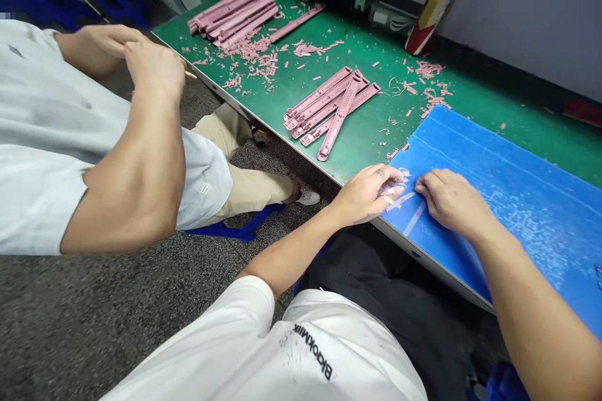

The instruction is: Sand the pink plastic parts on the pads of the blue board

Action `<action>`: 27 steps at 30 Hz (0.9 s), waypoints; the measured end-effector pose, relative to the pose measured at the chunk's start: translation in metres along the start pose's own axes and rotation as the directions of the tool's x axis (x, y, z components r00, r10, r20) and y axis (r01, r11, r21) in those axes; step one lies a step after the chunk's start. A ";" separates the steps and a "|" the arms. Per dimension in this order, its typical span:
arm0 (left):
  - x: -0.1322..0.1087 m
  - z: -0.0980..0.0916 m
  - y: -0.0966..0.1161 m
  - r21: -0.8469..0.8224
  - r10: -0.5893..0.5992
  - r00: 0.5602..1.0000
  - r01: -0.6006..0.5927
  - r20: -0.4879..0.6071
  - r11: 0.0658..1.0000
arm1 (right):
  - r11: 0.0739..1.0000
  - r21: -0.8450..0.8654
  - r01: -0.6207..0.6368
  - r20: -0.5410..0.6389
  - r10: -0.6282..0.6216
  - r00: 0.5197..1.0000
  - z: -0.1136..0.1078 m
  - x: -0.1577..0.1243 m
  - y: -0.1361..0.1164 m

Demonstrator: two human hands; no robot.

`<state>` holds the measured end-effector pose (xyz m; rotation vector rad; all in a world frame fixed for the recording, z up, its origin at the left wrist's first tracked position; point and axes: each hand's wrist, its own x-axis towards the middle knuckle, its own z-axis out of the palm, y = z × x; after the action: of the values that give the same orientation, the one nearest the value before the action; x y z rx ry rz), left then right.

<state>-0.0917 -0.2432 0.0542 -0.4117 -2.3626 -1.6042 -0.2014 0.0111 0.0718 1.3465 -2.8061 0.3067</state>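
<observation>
Thin pale pink plastic offcuts [408, 216] lie on the blue mat [527, 200] at lower right of the frame, under and just beside the person's hands. They should weigh almost nothing and may flex or snap, so fingertips on a long edge look the surest hold. About three show; the fingers may hide more. The left hand [364, 194] curls its fingers together over them, though I cannot tell whether it pinches any. The right hand [454, 200] rests curled on the mat just beside, its grip equally unclear. On the green bench mat [357, 44], about six pink moulded strips [329, 109] lie at centre and about eight more pink strips [232, 15] at top, among scattered pink scraps [254, 56]. A co-worker's two hands [136, 56] sit at upper left.
</observation>
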 end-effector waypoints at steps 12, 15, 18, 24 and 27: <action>-0.012 -0.006 -0.008 -0.017 -0.027 0.993 0.025 -0.118 1.000 | 0.982 -0.069 0.175 0.204 -0.158 0.966 -0.024 0.007 -0.022; -0.014 -0.004 -0.006 -0.015 0.002 0.994 -0.004 -0.111 1.000 | 0.974 -0.121 0.191 0.235 -0.159 0.959 -0.024 0.010 -0.017; -0.017 -0.002 -0.007 0.001 -0.015 0.994 0.015 -0.113 1.000 | 0.969 -0.149 0.198 0.251 -0.156 0.955 -0.029 0.008 -0.013; -0.016 0.003 -0.007 -0.007 -0.035 0.995 0.034 -0.094 0.999 | 0.925 -0.204 0.322 0.314 -0.249 0.916 -0.034 0.017 -0.020; -0.016 0.005 -0.005 -0.013 -0.031 0.996 0.030 -0.089 0.999 | 0.912 -0.212 0.351 0.369 -0.258 0.893 -0.035 0.032 -0.012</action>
<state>-0.0795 -0.2413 0.0422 -0.3016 -2.3055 -1.6156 -0.2152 -0.0144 0.1110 1.8823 -2.6668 -0.3401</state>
